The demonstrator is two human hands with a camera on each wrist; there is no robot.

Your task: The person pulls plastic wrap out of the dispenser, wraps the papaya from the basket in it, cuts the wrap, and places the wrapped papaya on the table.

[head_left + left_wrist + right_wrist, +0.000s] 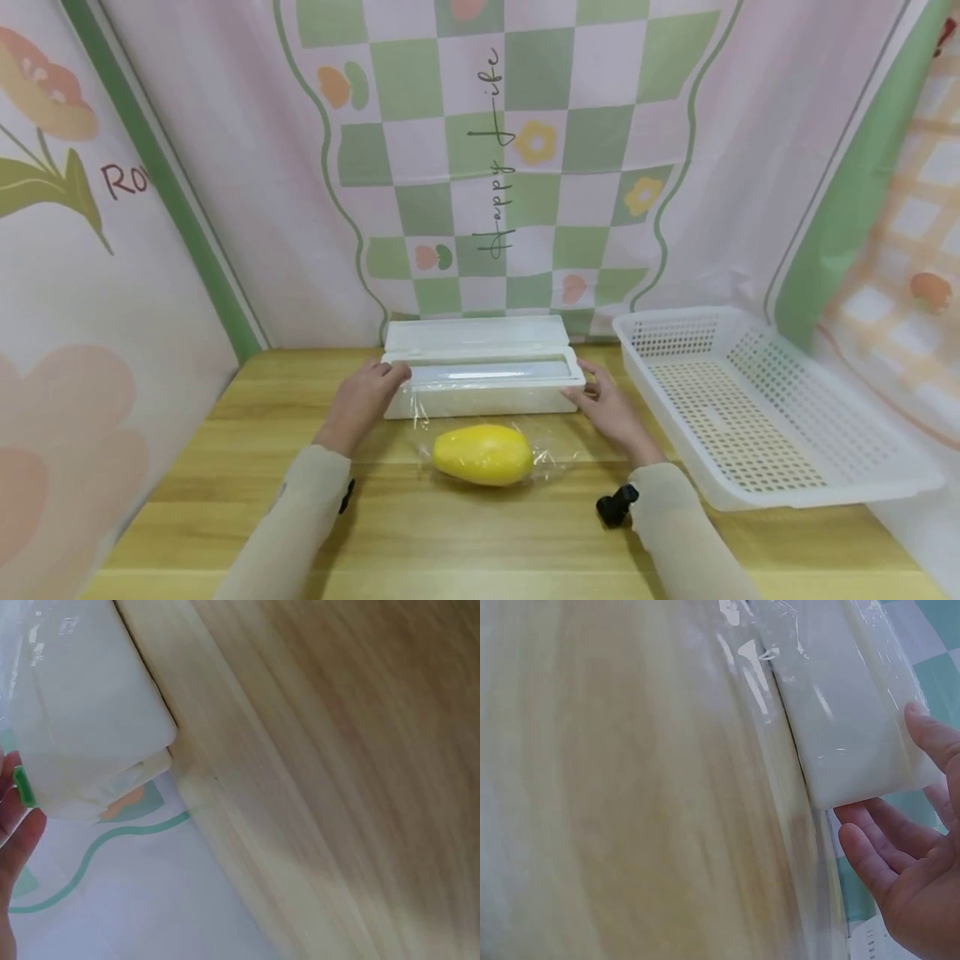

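A long white cling film dispenser box [487, 402] stands at the back of the table, its clear lid [476, 334] raised. From its front, cling film [555, 458] stretches toward me. A yellow, oblong fruit like a papaya [483, 455] lies on the film. My left hand [366, 400] is at the box's top left corner; in the left wrist view its fingertips pinch a small green slider [25, 787]. My right hand [611, 412] grips the box's right end; in the right wrist view, the thumb is on top and fingers [870, 859] at the end wall.
A white perforated plastic basket [716, 492] stands on the right of the wooden table [465, 550], close to my right forearm. Behind the box hangs a green-and-white checked curtain [525, 208]. Black wrist mounts [618, 506] sit at my sleeves.
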